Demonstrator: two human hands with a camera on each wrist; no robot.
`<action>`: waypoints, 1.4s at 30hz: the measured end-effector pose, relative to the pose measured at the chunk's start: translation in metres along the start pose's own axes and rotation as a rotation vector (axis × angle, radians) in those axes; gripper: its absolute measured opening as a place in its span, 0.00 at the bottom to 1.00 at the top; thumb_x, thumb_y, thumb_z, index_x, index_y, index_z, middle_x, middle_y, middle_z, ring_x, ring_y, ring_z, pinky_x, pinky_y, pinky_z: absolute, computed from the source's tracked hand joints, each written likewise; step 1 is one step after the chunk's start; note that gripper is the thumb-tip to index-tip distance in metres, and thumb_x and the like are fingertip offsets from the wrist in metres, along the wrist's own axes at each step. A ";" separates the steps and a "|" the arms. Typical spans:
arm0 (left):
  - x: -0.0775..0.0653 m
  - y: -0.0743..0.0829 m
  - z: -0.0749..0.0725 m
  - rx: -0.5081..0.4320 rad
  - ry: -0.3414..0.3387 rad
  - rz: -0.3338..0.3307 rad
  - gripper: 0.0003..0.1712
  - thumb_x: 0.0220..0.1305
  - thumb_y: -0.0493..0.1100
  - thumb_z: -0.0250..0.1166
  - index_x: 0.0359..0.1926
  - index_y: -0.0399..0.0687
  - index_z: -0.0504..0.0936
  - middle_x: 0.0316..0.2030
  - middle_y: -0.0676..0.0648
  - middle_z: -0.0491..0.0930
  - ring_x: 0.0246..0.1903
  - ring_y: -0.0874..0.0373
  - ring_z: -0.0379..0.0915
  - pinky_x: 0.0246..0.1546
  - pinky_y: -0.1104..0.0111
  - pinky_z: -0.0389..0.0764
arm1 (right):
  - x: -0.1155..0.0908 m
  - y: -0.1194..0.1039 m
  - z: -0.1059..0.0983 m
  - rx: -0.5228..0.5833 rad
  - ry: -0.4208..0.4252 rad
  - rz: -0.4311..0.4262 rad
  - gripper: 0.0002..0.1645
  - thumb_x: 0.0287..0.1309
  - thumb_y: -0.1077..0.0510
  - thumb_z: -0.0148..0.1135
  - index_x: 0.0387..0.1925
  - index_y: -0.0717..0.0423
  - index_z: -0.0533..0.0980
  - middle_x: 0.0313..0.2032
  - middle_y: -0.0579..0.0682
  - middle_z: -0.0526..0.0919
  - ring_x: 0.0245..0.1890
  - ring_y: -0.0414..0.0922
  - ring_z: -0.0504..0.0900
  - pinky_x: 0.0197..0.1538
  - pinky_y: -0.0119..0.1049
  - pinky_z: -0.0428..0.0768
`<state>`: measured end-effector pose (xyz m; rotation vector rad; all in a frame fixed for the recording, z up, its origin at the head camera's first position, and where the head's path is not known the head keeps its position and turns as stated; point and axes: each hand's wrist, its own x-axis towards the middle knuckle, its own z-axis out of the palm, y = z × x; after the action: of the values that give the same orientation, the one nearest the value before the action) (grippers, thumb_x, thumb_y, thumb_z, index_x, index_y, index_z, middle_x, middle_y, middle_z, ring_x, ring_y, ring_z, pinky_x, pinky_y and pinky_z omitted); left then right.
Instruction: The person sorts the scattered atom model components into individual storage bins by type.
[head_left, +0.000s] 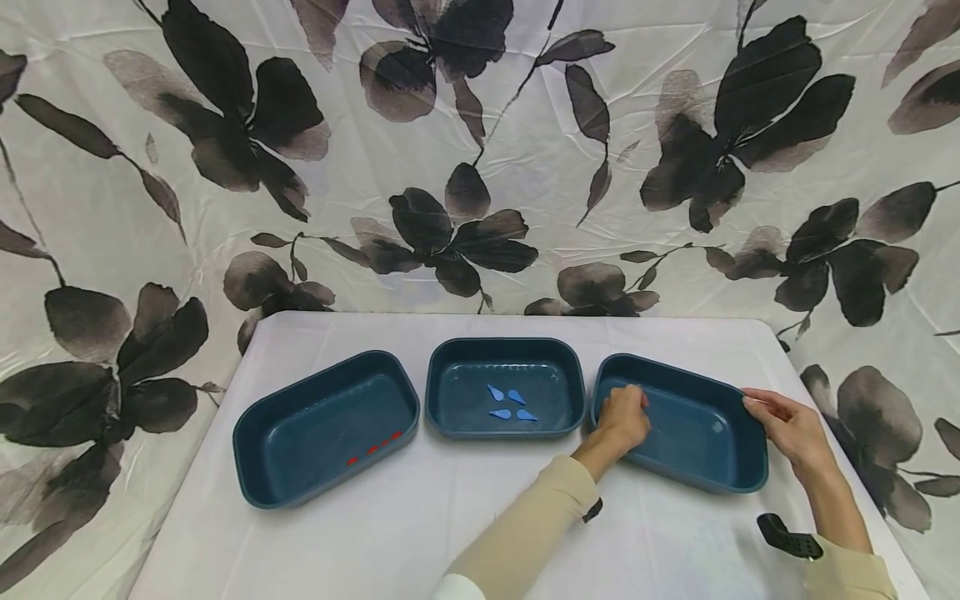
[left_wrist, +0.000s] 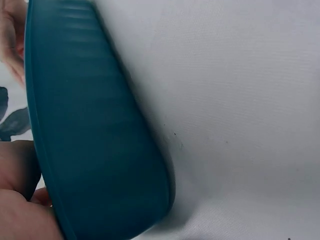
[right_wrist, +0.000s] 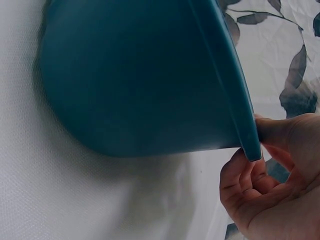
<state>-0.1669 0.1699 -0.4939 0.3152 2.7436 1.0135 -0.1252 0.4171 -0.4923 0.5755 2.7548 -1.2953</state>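
In the head view my left hand reaches over the near left end of the right-hand blue tray, fingers bent down toward its inside. The left wrist view shows that hand partly behind the tray's rim; its fingertips are hidden, and whether they hold anything does not show. My right hand pinches the rim at the tray's right end. In the right wrist view, the thumb and curled fingers of this hand sit either side of the rim. A small pale spot, possibly a reflection, shows on the tray floor.
Several blue drop-shaped pieces lie in the middle tray. The left tray has several small red pieces along its near side. All trays stand on a white-covered table before a floral cloth.
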 end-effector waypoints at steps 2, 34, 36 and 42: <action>-0.001 -0.001 -0.002 -0.025 0.001 0.022 0.08 0.60 0.31 0.69 0.38 0.48 0.86 0.35 0.53 0.86 0.35 0.62 0.81 0.38 0.74 0.79 | 0.000 0.000 0.000 -0.004 0.003 0.004 0.34 0.75 0.44 0.56 0.66 0.69 0.72 0.40 0.43 0.82 0.35 0.28 0.74 0.34 0.19 0.77; -0.041 -0.036 -0.048 -0.509 0.038 0.201 0.03 0.67 0.36 0.68 0.37 0.40 0.86 0.27 0.53 0.81 0.24 0.73 0.70 0.29 0.80 0.74 | -0.001 0.001 0.001 0.019 0.007 0.000 0.34 0.75 0.44 0.58 0.65 0.69 0.72 0.35 0.36 0.80 0.34 0.28 0.75 0.34 0.21 0.78; -0.045 -0.039 -0.051 -0.516 0.034 0.205 0.03 0.67 0.36 0.68 0.38 0.40 0.86 0.27 0.53 0.82 0.24 0.73 0.71 0.29 0.80 0.75 | -0.001 0.001 0.001 0.015 0.007 0.006 0.34 0.75 0.44 0.57 0.65 0.69 0.72 0.36 0.37 0.80 0.34 0.29 0.74 0.34 0.21 0.78; -0.057 -0.050 -0.058 -0.568 0.031 0.212 0.05 0.69 0.36 0.67 0.39 0.38 0.86 0.27 0.53 0.81 0.24 0.73 0.71 0.28 0.79 0.75 | -0.001 0.001 0.001 0.012 0.007 0.000 0.35 0.75 0.43 0.57 0.66 0.69 0.72 0.37 0.38 0.80 0.34 0.28 0.75 0.34 0.20 0.77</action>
<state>-0.1341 0.0819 -0.4773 0.4962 2.3401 1.7953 -0.1242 0.4163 -0.4932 0.5823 2.7544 -1.3131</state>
